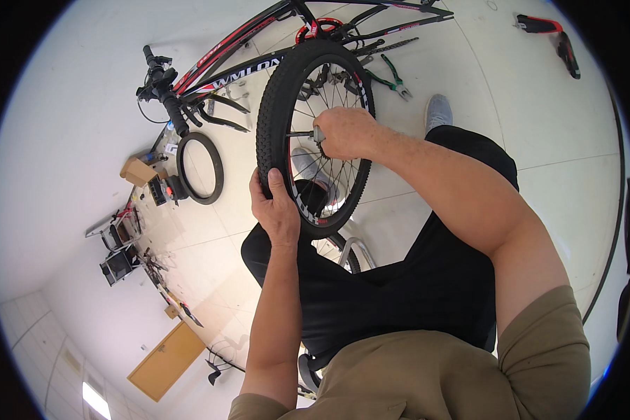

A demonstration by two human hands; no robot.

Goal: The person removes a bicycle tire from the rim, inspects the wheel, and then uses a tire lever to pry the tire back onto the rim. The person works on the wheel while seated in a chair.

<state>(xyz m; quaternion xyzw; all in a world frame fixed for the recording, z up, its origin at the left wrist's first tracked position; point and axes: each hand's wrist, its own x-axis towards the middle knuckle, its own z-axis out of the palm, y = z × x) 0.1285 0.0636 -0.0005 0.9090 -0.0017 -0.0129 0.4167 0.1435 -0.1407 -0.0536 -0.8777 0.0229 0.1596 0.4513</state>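
Note:
A bicycle wheel point(268, 115) with a knobby black tyre stands upright between my knees. My left hand point(278, 213) is closed round the tyre's near left side, its thumb lying over the tread. At the wheel's centre, my right hand point(346, 133) is closed in a fist over the hub point(299, 134). A small grey cylindrical piece point(319, 134) shows at its fingers, next to the hub. The fist hides the rest of that piece and part of the spokes.
Beyond the wheel lies a black and red bicycle frame point(241, 68) with handlebars point(164, 91). Green-handled pliers point(394, 78) rest on the floor beside it. A loose tyre point(180, 168) and a cardboard box point(138, 171) are at left. A red and black tool point(541, 25) lies far right.

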